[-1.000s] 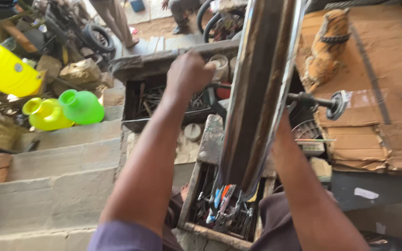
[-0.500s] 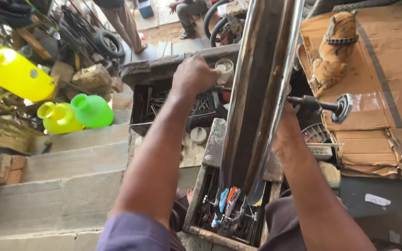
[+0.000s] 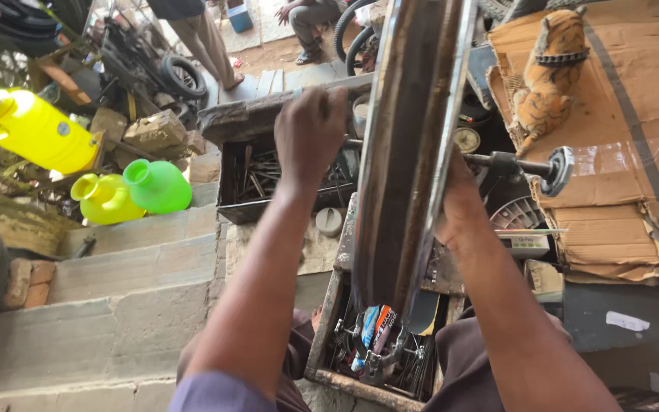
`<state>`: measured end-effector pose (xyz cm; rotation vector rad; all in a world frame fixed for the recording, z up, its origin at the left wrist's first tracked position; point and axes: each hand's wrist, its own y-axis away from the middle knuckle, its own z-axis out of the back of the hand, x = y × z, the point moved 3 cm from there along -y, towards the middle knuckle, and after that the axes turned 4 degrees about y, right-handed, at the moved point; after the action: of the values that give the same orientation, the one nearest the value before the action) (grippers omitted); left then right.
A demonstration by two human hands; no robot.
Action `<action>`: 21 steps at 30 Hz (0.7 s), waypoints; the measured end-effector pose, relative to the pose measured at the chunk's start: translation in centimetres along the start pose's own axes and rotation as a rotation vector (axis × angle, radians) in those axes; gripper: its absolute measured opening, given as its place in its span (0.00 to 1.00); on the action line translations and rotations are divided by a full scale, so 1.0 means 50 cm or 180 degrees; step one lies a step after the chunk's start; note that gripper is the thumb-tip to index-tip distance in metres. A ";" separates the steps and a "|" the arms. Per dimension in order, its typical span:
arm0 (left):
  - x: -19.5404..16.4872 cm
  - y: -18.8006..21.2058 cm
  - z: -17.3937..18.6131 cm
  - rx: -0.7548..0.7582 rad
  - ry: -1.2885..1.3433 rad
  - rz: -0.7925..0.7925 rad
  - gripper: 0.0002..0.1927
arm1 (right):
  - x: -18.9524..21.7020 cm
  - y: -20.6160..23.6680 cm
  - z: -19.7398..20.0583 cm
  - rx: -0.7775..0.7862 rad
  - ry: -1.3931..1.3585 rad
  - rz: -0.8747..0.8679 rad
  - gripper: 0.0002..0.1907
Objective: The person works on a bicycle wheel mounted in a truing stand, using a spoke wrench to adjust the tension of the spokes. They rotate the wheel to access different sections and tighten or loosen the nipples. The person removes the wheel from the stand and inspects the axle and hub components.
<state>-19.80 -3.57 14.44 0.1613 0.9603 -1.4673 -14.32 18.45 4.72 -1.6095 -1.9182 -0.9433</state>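
Note:
A bare bicycle wheel rim [image 3: 409,145], brown and steel-edged, stands edge-on between my arms. Its axle [image 3: 520,164] sticks out to the right with a round end. My left hand [image 3: 310,133] is closed on the left side of the wheel, at the hub; what its fingers grip is hidden behind the rim. My right hand [image 3: 459,206] holds the right side of the rim just below the axle. Under the rim, between my knees, sits a wooden tool box [image 3: 333,320] with pliers and screwdrivers.
A dark tray of metal tools [image 3: 230,183] lies beyond my left hand. Yellow jug [image 3: 36,130], yellow pot [image 3: 104,198] and green pot [image 3: 158,185] sit left on concrete steps [image 3: 116,267]. Cardboard [image 3: 634,114] with a toy tiger [image 3: 547,72] is right. People stand beyond.
The view has shifted slightly and come closer. My left hand has stayed at the hub and my right hand has stayed on the rim; the wheel remains upright.

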 end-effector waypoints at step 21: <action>0.012 -0.041 -0.011 0.0989 -0.0855 -0.0128 0.28 | -0.012 0.001 -0.008 0.0222 -0.0215 0.0313 0.17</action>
<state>-21.95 -4.01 14.60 0.1661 0.5191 -1.6224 -14.17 17.75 4.54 -1.6980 -1.8761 -0.7834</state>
